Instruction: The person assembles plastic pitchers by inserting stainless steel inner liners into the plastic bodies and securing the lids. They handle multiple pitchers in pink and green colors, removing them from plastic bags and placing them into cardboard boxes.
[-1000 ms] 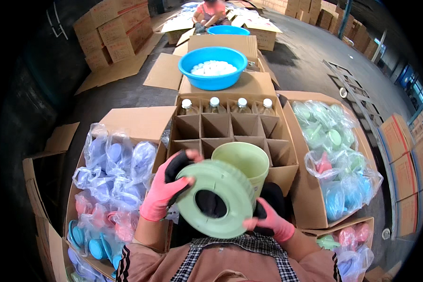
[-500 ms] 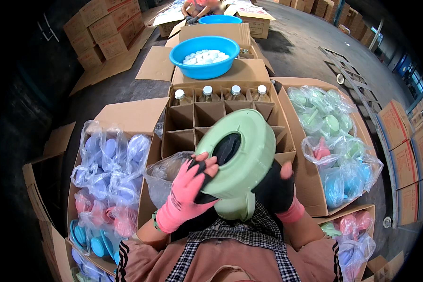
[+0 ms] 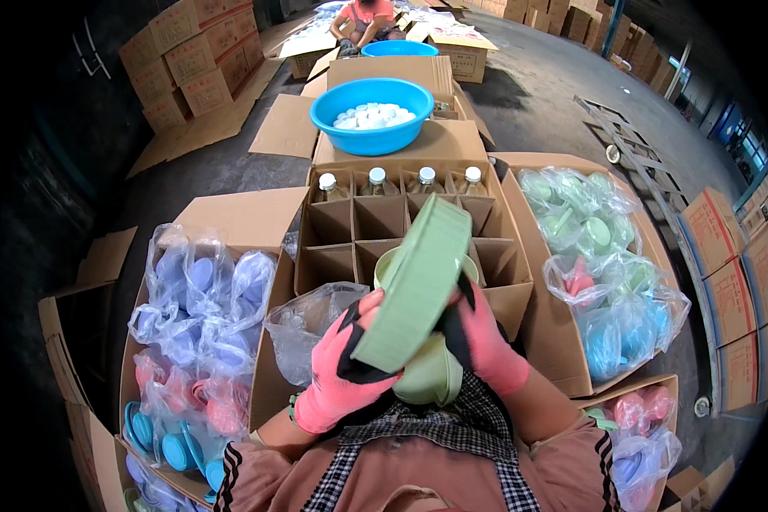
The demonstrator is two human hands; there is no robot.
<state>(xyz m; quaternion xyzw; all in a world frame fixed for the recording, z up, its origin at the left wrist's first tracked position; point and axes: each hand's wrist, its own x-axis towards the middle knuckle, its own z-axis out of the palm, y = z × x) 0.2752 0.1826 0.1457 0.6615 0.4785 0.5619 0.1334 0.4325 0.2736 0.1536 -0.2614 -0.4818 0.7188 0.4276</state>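
A wide, round pale green plastic piece (image 3: 418, 282) is tilted nearly on edge in front of my body. My left hand (image 3: 341, 367), in a pink glove with black palm and bare fingertips, grips its lower left edge. On the other side my right hand (image 3: 486, 337), gloved alike, is closed round it; part of its grip is hidden. Another pale green plastic part (image 3: 431, 371), rounded like a jug, shows below the piece, close to my apron. A paler rim peeks out behind it. Just beyond is a divided carton (image 3: 328, 256) with clear bottles (image 3: 377, 181) with white caps along its far row.
A blue basin (image 3: 371, 141) of white round pieces stands beyond the carton. Bagged lilac, pink and blue plastic parts (image 3: 200, 273) fill the left box. Bagged green and blue parts (image 3: 610, 333) fill the right one. A person (image 3: 367, 21) sits far ahead.
The green piece has turned from showing its broad face and central hole to standing nearly on edge. My right hand has come inward against it. The view has shifted slightly.
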